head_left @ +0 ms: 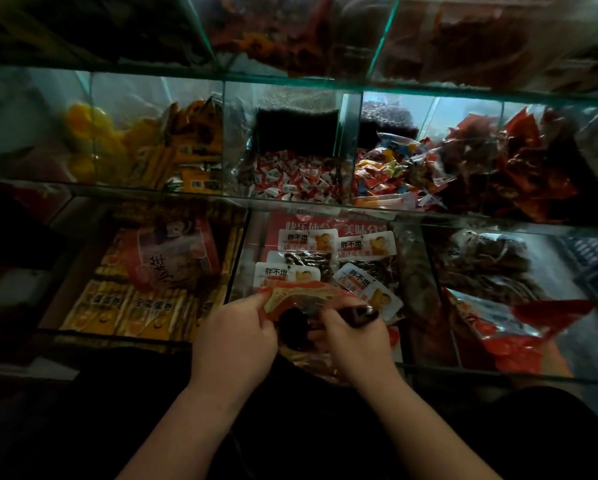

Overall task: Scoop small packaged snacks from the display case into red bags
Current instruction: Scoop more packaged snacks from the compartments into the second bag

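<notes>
Red bag [292, 299], crumpled and shiny, sits between both hands at the front edge of the glass display case [325, 202], its mouth gaping dark towards the person. The left hand [233, 336] pinches the bag's left rim between thumb and curled fingers. The right hand [353, 341], at the bag's right side, is curled round a dark glossy item [361, 315]; in this dim light I cannot tell what it is, nor whether those fingers also catch the bag's rim.

Just behind the bag, in the compartment it hangs over, lie white-labelled packets [306, 239] of dark snacks, some overlapping. Left of the bag, past a glass divider, long yellow packets [141, 306] lie in rows with a reddish tub-like package [178, 254] resting on them. Right of the bag, in the next compartment, red wrappers [509, 337] lie heaped in front of brown packets. Further behind the bag, one shelf up, small red-and-white wrapped sweets [290, 174] fill a bin.
</notes>
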Demonstrator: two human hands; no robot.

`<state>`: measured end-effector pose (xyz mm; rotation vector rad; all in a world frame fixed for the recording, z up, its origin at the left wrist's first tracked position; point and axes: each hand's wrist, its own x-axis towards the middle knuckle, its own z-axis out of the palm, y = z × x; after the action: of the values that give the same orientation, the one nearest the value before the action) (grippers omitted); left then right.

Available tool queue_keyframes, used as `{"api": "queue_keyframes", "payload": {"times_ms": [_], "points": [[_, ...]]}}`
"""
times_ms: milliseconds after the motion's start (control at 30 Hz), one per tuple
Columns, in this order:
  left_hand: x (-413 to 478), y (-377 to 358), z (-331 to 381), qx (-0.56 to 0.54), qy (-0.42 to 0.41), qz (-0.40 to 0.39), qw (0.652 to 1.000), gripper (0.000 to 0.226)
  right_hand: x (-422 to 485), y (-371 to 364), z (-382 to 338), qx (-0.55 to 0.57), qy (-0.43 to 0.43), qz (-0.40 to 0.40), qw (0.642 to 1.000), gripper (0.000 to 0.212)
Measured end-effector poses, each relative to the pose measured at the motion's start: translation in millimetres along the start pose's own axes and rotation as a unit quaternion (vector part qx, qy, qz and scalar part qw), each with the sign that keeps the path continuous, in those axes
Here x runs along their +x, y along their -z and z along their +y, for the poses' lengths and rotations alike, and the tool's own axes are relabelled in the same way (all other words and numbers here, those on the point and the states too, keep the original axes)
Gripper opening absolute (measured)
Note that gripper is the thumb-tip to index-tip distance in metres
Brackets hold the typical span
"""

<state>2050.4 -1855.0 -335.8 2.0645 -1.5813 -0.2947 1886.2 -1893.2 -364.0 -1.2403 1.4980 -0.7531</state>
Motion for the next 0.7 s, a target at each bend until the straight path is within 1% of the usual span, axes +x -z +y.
{"api": "queue_keyframes", "payload": {"times_ms": [67, 133, 167, 200, 233, 300, 367, 467, 567, 633, 700], "points": [[-3, 1, -1, -0.011, 0.007, -0.007, 1.0, 0.042, 1, 1, 7, 0.064, -0.023, 0.032, 0.997, 0.025], [-6, -1, 0, -0.016, 0.007, -0.018, 1.0, 0.049, -6, -2, 9, 0.075, 0.002, 0.069, 0.995, 0.012], [-8, -1, 2, -0.014, 0.002, -0.022, 1.0, 0.05, -10, -5, 9, 0.066, 0.007, 0.067, 0.996, 0.012], [-9, -1, 3, -0.011, -0.001, -0.025, 1.0, 0.051, -14, -9, 11, 0.058, 0.015, 0.068, 0.996, 0.015], [-10, -1, 4, -0.01, -0.003, -0.03, 1.0, 0.052, -16, -10, 10, 0.075, -0.003, 0.066, 0.995, 0.016], [-8, 2, 4, -0.012, 0.002, -0.048, 0.999, 0.052, -17, -2, 4, 0.156, -0.05, 0.065, 0.984, 0.016], [-8, 6, 4, -0.015, 0.015, -0.065, 0.998, 0.053, -16, 15, 0, 0.239, -0.076, 0.081, 0.965, 0.019], [-8, 7, 4, -0.023, 0.022, -0.075, 0.997, 0.052, -25, 39, -1, 0.315, -0.101, 0.1, 0.938, 0.027], [-6, 7, 8, -0.029, 0.02, -0.09, 0.995, 0.054, -35, 51, 0, 0.349, -0.104, 0.115, 0.924, 0.024], [-6, 8, 11, -0.041, 0.017, -0.096, 0.994, 0.055, -38, 59, 1, 0.359, -0.095, 0.123, 0.92, 0.028], [-4, 8, 11, -0.049, 0.016, -0.108, 0.993, 0.056, -40, 65, 0, 0.37, -0.089, 0.126, 0.916, 0.027]]}}
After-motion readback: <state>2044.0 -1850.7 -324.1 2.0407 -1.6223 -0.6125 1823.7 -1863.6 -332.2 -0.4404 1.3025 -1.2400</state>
